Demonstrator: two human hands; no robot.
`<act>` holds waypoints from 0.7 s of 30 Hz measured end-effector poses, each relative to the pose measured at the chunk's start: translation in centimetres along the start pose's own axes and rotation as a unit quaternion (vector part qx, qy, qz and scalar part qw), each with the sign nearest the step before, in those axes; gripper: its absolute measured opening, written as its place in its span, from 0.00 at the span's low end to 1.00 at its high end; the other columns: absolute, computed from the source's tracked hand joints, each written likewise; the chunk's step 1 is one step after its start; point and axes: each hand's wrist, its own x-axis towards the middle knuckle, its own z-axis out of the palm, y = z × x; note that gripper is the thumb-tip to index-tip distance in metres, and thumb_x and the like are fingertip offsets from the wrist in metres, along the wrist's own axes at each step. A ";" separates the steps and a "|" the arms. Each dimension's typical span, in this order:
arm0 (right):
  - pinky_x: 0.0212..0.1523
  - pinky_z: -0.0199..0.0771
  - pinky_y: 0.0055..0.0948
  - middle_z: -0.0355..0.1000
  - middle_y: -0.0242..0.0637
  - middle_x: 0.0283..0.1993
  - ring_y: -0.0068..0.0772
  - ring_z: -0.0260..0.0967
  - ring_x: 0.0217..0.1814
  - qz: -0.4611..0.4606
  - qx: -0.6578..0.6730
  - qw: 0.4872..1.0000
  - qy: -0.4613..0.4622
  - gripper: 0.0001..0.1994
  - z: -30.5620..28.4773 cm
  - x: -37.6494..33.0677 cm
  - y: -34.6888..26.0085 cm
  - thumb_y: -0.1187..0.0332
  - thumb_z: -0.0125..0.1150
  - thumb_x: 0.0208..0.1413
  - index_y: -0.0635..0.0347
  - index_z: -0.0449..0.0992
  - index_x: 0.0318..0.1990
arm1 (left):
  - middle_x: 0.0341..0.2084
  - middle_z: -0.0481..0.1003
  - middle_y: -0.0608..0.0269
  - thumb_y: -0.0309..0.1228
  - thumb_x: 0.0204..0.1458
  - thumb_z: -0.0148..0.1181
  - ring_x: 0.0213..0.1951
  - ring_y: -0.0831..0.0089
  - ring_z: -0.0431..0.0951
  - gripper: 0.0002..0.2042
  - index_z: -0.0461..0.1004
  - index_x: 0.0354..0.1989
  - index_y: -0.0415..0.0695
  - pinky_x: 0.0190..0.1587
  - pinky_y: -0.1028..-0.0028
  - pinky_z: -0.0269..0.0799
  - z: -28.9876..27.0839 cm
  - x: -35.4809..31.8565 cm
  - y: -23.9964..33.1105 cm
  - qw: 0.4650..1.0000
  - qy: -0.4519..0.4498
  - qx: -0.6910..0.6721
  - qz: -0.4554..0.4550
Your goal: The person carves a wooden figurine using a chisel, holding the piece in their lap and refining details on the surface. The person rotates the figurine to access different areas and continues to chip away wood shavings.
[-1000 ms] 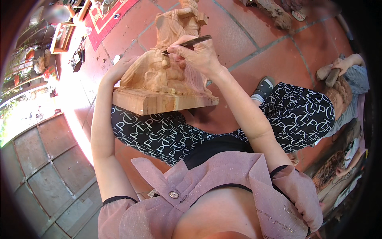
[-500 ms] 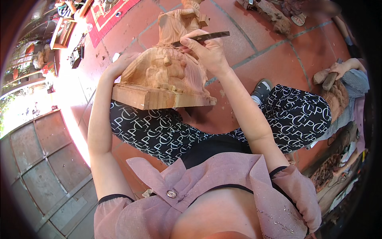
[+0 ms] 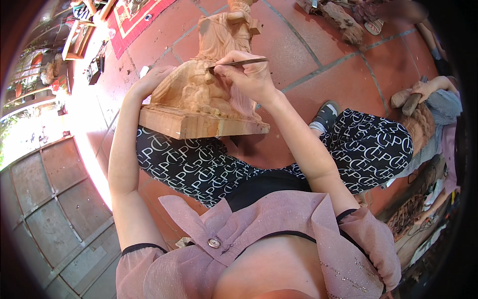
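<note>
A carved wooden statue (image 3: pixel 191 92) with a thick square base lies tilted across my lap, its narrow top pointing away. My left hand (image 3: pixel 152 80) is pressed around its left side and holds it; the fingertips are partly hidden behind the wood. Between the thumb and fingers of my right hand (image 3: pixel 249 77) is a slim, dark, flat carving tool (image 3: pixel 251 61). The tool's left tip touches the carved surface near the statue's middle, and its other end sticks out to the right past my knuckles.
Red floor tiles (image 3: pixel 294 50) surround me. At the right edge, another person's hand (image 3: pixel 423 89) grips a tool over a wooden piece. Rough wood lumps (image 3: pixel 343 22) lie at the far right. A red patterned rug (image 3: pixel 130 25) is at the far left, and grey panels (image 3: pixel 50 214) at the near left.
My right hand has moved down and slightly left with the carving tool, whose tip is now lower on the statue. The left hand stays in place.
</note>
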 end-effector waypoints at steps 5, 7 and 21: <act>0.34 0.73 0.16 0.75 0.29 0.31 0.15 0.71 0.34 0.047 0.046 0.998 0.023 0.03 0.1 0.4 -0.3 0.76 0.61 0.53 0.64 0.77 0.34 | 0.41 0.76 0.64 0.39 0.61 0.46 0.43 0.79 0.71 0.18 0.74 0.47 0.38 0.48 0.76 0.66 0.2 -0.3 0.7 1.000 0.007 -0.004 -0.017; 0.33 0.73 0.16 0.75 0.29 0.30 0.15 0.71 0.34 0.038 0.024 0.999 0.025 0.02 0.2 0.4 -0.1 0.76 0.61 0.53 0.63 0.77 0.34 | 0.42 0.76 0.64 0.39 0.61 0.46 0.43 0.78 0.71 0.18 0.74 0.48 0.38 0.48 0.77 0.66 0.2 -0.1 0.6 1.000 0.001 -0.009 -0.030; 0.31 0.74 0.17 0.75 0.30 0.28 0.16 0.72 0.31 0.018 0.000 1.000 0.018 0.02 0.0 0.3 0.3 0.75 0.61 0.53 0.63 0.76 0.34 | 0.45 0.75 0.63 0.39 0.60 0.46 0.46 0.77 0.71 0.18 0.73 0.50 0.40 0.50 0.76 0.66 -0.3 0.8 -0.8 0.999 -0.019 0.006 -0.043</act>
